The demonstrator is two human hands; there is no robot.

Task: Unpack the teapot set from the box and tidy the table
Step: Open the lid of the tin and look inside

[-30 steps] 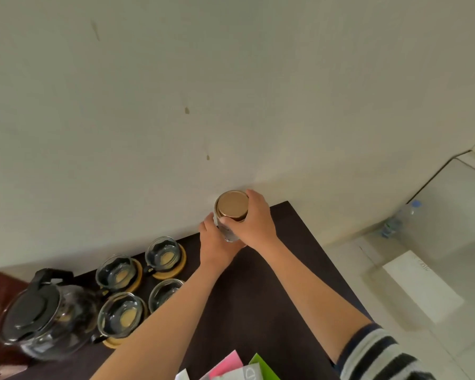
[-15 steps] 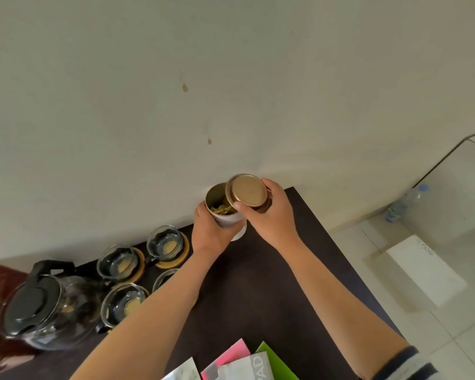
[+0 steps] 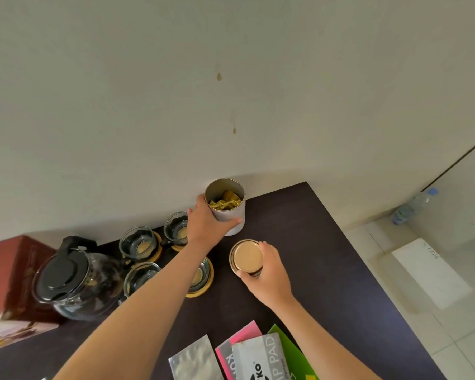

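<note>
Left hand [image 3: 206, 224] wrapped around the side of the open tin [image 3: 226, 208], fingers clamped on its wall. Tin stands upright on the dark table [image 3: 313, 242], at the far edge against the wall [image 3: 231, 91]. Crumpled gold foil packet [image 3: 226, 201] visible inside.

Right hand [image 3: 269, 272] grips the gold lid [image 3: 246, 256], fingers closed on its rim, flat face up. Lid sits near the tin, on the near side, not touching it. Cannot tell if the lid rests on the table or is held just above.

Glass teapot [image 3: 77, 281] with black lid at the left of the table, upright. 4 glass cups on round wooden coasters between teapot and tin (2 partly hidden by the left forearm): back-left cup [image 3: 137, 242], back-right cup [image 3: 176, 229], front-left cup [image 3: 140, 275], front-right cup [image 3: 200, 275].

Red box [image 3: 6, 270] at the far left, touching or just behind the teapot; cannot tell which.

Near edge: silver pouch [image 3: 195, 357], pink sheet [image 3: 244, 333], grey "PAD" pack [image 3: 261, 357], green sheet [image 3: 288, 344], overlapping.

Floor on the right: plastic bottle [image 3: 412, 207] against the wall, white board [image 3: 431, 272] lying flat.
</note>
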